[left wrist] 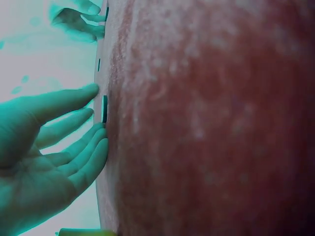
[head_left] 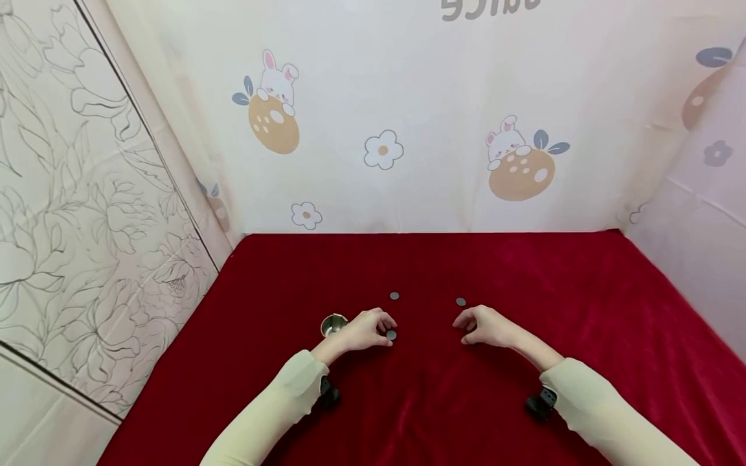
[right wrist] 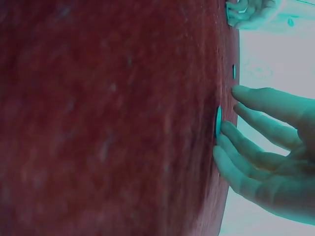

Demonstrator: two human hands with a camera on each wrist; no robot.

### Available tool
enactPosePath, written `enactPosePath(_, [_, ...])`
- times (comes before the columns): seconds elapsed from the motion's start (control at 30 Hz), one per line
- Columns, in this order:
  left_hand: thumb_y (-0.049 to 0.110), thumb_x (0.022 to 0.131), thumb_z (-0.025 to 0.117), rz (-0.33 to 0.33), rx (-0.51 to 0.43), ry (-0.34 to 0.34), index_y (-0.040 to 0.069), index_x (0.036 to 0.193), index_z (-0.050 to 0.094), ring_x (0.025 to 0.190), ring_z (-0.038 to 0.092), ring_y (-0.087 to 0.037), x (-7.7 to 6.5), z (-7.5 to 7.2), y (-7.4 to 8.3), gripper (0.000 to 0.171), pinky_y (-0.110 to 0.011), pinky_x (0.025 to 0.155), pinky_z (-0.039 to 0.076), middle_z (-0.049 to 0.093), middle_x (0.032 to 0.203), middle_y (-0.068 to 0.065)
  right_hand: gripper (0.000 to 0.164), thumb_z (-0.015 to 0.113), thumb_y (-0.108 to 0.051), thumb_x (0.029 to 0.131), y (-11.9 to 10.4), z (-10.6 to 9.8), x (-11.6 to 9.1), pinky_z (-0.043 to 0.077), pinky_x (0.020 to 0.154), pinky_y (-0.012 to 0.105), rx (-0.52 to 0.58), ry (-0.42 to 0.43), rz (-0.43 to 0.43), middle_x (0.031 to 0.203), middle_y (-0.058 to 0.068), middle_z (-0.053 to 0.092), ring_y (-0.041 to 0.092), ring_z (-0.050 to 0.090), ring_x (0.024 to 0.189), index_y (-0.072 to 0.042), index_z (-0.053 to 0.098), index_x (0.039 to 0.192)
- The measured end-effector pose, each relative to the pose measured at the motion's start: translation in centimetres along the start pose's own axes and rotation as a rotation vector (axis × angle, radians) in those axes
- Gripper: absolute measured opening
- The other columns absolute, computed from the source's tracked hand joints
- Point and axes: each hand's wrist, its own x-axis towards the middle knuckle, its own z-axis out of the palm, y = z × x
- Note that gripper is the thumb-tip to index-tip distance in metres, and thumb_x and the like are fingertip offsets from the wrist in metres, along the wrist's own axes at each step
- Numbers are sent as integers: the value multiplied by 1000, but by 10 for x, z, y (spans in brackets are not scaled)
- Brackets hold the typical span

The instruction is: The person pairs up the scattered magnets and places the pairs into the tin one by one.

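Note:
My left hand (head_left: 367, 330) hovers low over the red cloth, thumb and fingertips apart on either side of a small grey disc like a coin (head_left: 391, 334). In the left wrist view this disc (left wrist: 104, 109) lies flat on the cloth, right by the fingertips, not visibly pinched. My right hand (head_left: 488, 327) is bent loosely with thumb and fingers apart. Just beyond its fingers lies a second grey disc (head_left: 461, 301); the right wrist view has this disc (right wrist: 218, 122) close to the fingertips, whether touching I cannot tell. A third disc (head_left: 394, 296) lies farther back, ahead of the left hand.
A small shiny metal cup (head_left: 333, 325) stands behind the left wrist, partly hidden by it. Red cloth (head_left: 431, 401) covers the table, and a patterned white curtain (head_left: 396, 90) hangs along its back edge. Black wrist cameras (head_left: 542, 404) hang under both sleeves.

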Motion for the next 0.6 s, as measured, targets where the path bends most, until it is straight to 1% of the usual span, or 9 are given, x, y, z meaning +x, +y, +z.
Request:
enactPosePath(0.07, [11, 77, 68, -17, 15, -5, 4, 102, 62, 85, 54, -17, 1, 1, 1, 26, -19, 68, 44, 54, 92, -4, 25, 70, -5, 70, 2, -1, -3, 46, 62, 23, -24, -1, -16, 86, 10, 63, 21, 57, 76, 4, 64, 93])
enactPosePath(0.17, [10, 76, 69, -24, 49, 0, 4, 99, 63, 83, 54, -16, 3, 3, 2, 25, -19, 68, 44, 53, 90, -3, 24, 72, -4, 68, 5, -3, -6, 46, 60, 23, -51, -13, -44, 80, 6, 62, 20, 57, 72, 4, 64, 90])
enactPosePath(0.27, [10, 75, 70, -23, 74, 4, 4, 97, 64, 81, 55, -15, 4, 3, 2, 23, -19, 68, 44, 54, 88, -3, 24, 73, -4, 66, 6, -3, -7, 46, 59, 22, -70, -27, -54, 77, 4, 61, 18, 57, 70, 3, 65, 88])
enactPosePath(0.43, [8, 74, 71, -37, 70, 12, 4, 92, 66, 78, 56, -14, 3, 3, 3, 20, -18, 66, 45, 56, 85, -3, 21, 73, -1, 64, 4, -1, -6, 46, 59, 22, -87, -23, -73, 75, 4, 61, 17, 57, 68, 3, 65, 84])
enactPosePath(0.6, [7, 74, 71, -33, 79, 17, 3, 91, 66, 77, 57, -14, 5, 3, 4, 18, -17, 65, 44, 58, 84, -4, 17, 72, 2, 65, 1, -1, -6, 46, 56, 21, -98, -6, -62, 73, 5, 62, 16, 58, 66, 2, 66, 80])
